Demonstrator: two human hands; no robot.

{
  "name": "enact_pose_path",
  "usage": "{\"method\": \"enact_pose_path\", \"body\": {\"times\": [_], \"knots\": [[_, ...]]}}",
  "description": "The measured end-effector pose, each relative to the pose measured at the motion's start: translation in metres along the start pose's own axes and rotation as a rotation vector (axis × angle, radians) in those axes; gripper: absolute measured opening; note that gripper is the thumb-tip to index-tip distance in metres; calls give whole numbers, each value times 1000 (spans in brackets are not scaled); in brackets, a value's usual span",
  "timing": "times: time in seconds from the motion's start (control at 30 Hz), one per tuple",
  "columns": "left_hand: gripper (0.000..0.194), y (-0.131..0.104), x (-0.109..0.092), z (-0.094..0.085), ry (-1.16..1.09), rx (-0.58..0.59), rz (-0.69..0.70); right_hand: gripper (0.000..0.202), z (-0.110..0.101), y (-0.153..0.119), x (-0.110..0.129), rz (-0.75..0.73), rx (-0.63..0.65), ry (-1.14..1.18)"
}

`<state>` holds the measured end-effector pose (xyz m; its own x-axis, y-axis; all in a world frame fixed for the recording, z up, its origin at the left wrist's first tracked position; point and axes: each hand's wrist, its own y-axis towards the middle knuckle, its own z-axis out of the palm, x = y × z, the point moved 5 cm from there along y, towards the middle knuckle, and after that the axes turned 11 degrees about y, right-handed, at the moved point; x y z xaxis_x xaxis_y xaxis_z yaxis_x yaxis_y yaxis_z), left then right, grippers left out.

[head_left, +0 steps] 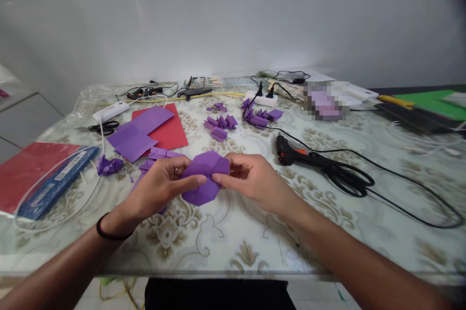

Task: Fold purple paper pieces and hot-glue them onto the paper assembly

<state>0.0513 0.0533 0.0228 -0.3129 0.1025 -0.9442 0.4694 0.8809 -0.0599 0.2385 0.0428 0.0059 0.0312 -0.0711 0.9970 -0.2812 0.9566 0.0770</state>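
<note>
Between my two hands is a purple piece of paper with a many-sided outline and crease lines, held above the patterned tablecloth. My left hand pinches its left side, thumb lying across the front. On the opposite side, my right hand grips the right edge, its thumb tip pressed near the middle of the paper. Fingers of both hands are partly hidden behind it. Purple paper scraps lie just beyond my left hand. Farther back sit folded purple paper pieces in small clusters.
At right lie a black glue gun with its cable and large black-handled scissors. Purple sheets overlap a red sheet at left, near small scissors. A power strip stands at the back; a red-and-blue packet lies far left.
</note>
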Motion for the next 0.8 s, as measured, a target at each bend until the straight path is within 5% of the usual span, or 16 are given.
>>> {"method": "enact_pose_path", "body": {"times": [0.33, 0.47, 0.6, 0.8], "knots": [[29, -3, 0, 6, 46, 99, -1, 40, 7, -6, 8, -66, 61, -51], [34, -4, -2, 6, 67, 47, 24, 42, 7, -6, 5, -40, 82, -113], [30, -3, -1, 3, 82, -42, 66, 19, 7, -5, 6, -74, 23, 42], [19, -5, -4, 8, -152, -33, 132, 14, 6, -9, 11, -170, 8, 63]]}}
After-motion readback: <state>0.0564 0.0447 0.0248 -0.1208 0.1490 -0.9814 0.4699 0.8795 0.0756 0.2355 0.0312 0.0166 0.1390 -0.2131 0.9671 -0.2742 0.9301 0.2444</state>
